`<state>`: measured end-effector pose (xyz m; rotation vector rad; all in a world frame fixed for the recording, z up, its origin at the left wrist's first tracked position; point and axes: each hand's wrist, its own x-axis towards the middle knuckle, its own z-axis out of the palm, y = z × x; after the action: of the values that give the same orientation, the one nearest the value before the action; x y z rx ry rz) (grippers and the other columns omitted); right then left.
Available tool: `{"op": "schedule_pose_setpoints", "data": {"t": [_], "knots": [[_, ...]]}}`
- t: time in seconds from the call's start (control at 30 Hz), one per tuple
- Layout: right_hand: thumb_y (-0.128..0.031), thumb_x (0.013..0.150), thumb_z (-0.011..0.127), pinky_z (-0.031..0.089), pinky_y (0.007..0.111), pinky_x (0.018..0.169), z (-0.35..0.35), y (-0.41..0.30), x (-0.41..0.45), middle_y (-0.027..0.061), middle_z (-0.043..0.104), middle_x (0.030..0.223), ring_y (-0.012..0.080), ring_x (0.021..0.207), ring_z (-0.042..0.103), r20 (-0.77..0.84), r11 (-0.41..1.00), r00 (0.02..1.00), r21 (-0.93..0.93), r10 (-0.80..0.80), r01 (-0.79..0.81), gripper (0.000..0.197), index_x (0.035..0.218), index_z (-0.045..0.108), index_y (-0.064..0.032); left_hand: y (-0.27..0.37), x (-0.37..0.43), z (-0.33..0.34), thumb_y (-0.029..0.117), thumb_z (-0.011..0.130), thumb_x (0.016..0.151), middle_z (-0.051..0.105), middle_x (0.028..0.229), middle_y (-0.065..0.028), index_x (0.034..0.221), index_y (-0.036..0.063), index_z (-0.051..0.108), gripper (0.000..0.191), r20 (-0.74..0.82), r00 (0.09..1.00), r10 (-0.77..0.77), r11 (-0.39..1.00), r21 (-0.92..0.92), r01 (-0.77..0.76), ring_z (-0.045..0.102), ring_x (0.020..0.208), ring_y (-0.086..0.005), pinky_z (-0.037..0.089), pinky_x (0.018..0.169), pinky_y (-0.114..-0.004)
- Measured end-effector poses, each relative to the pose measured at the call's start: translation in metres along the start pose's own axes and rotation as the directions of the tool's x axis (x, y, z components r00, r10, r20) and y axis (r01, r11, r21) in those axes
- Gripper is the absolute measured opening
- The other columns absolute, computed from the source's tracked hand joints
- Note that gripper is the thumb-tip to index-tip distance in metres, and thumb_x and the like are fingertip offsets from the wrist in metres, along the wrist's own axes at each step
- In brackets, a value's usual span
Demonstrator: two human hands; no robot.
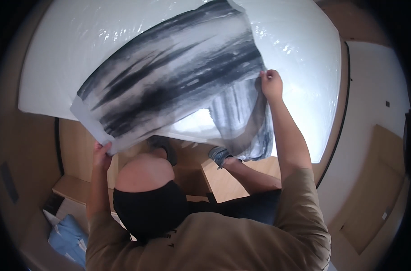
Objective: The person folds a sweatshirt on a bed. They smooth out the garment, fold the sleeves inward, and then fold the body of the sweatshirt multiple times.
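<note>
A thin, sheer cloth (178,71) with black, grey and white brushstroke-like streaks stretches between my hands. My left hand (102,156) pinches its pale border at the lower left corner. Higher up on the right, my right hand (272,84) grips the cloth's side edge between thumb and fingers. Below the right hand a see-through part of the cloth hangs in folds. The far edge of the cloth lies over a white mattress (303,91), which has a shiny plastic-like cover. What kind of cloth article it is, I cannot tell.
My bent knee (144,172) is below the cloth, and a foot in a grey shoe (220,155) shows near the mattress edge. Wooden panels (78,144) stand at the left. A folded light-blue cloth (70,240) lies at the lower left. A wooden door (371,189) is at the right.
</note>
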<state>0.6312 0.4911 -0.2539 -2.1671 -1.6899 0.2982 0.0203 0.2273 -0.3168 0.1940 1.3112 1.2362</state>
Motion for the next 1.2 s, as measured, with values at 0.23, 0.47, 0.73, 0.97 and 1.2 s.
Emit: {"op": "schedule_pose_setpoints", "data": {"t": [0.23,0.47,0.73,0.97,1.2], "knots": [[-0.054,0.077,0.069,0.048,0.035,0.084,-0.011,-0.044,0.028,0.0225,0.067,0.097,0.0285,0.094,0.064,0.302,0.971,0.925,-0.005,0.230,-0.240,0.069,0.106,0.063,0.0084,0.047,0.030,-0.046,0.039,0.045,0.098,0.060,0.089,0.0008,0.121,0.0177,0.052,0.033,0.333,0.940,-0.071,0.965,-0.214,0.149,0.056,0.078,-0.0171,0.048,0.078,-0.040],[-0.037,0.086,0.065,0.048,0.032,0.082,0.009,-0.084,0.082,0.0200,0.068,0.097,0.0249,0.091,0.064,0.205,0.988,0.979,0.155,-0.003,-0.029,0.053,0.113,0.060,0.0086,0.101,0.040,0.007,0.032,0.052,0.096,0.064,0.111,-0.0104,0.123,-0.0015,0.051,0.043,-0.061,0.992,-0.110,0.983,0.140,0.117,0.063,0.099,-0.0216,0.049,0.087,-0.033],[-0.030,0.094,0.055,0.046,0.037,0.087,0.004,-0.088,0.062,0.0257,0.062,0.106,0.0319,0.097,0.062,0.159,0.972,0.963,-0.054,-0.216,0.227,0.047,0.115,0.052,0.0116,0.170,0.057,-0.001,0.037,0.050,0.097,0.066,0.096,-0.0068,0.117,0.0002,0.057,0.043,-0.113,0.852,0.512,0.654,0.694,-0.301,0.060,0.084,-0.0131,0.048,0.075,-0.028],[-0.041,0.091,0.060,0.049,0.030,0.070,-0.005,-0.040,0.037,0.0133,0.066,0.083,0.0193,0.077,0.063,0.400,0.988,0.914,0.095,0.072,-0.120,0.052,0.104,0.058,0.0086,0.199,0.113,0.017,0.054,0.064,0.083,0.056,0.085,-0.0007,0.104,0.0090,0.059,0.050,-0.307,0.952,0.007,0.609,0.756,0.239,0.052,0.067,-0.0104,0.045,0.061,-0.027],[-0.046,0.086,0.066,0.047,0.033,0.087,-0.050,-0.028,-0.074,0.0205,0.062,0.108,0.0251,0.099,0.060,0.433,0.988,0.894,0.037,0.119,-0.150,0.068,0.118,0.052,0.0125,0.143,0.075,0.049,0.033,0.071,0.082,0.056,0.082,-0.0024,0.102,0.0025,0.057,0.039,-0.176,0.972,-0.156,0.762,0.604,0.232,0.053,0.063,-0.0110,0.046,0.053,-0.024]]}}
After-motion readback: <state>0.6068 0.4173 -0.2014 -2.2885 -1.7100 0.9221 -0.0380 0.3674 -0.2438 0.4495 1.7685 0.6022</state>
